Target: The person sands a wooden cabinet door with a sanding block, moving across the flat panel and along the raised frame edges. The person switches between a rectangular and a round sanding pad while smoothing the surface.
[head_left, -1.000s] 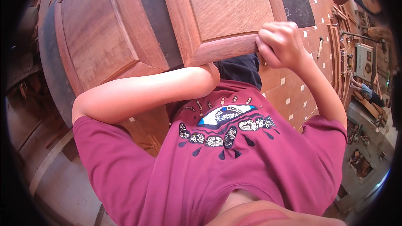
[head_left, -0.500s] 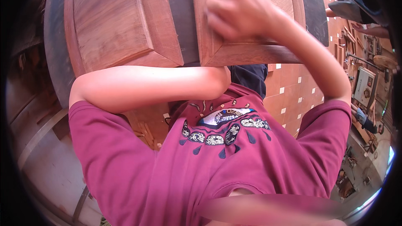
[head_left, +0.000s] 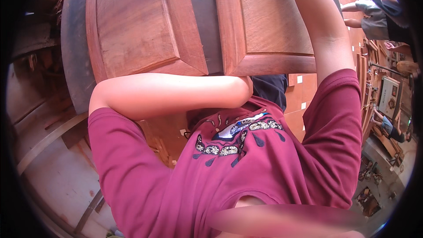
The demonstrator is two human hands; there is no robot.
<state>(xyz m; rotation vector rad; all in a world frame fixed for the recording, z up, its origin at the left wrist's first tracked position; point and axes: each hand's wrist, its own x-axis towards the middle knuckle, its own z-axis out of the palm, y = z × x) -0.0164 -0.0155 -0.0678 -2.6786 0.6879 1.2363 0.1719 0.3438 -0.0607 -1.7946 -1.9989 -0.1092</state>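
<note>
Two reddish-brown wooden frame-and-panel pieces, like cabinet doors, lie side by side on a dark work surface [head_left: 207, 26]. The left door panel [head_left: 132, 22] has a raised centre; the right door panel [head_left: 273, 17] has a similar frame. My left forearm [head_left: 167, 90] is bent across my body along the near edge of the left panel. Its wrist turns down by the surface edge, and the fingers are hidden. My right arm [head_left: 324, 17] stretches over the right side of the right panel. My right hand lies beyond the upper edge of the picture.
A person [head_left: 374, 22] stands at the far right on a reddish tiled floor [head_left: 295, 119] with small white squares. Beyond are wooden pieces, tools and another person [head_left: 390, 128]. A pale flat surface and metal bars [head_left: 53, 141] are at the lower left.
My right hand, blurred over the right panel before, has moved up and out of the picture. My left arm keeps its bent pose. The whole view has shifted slightly.
</note>
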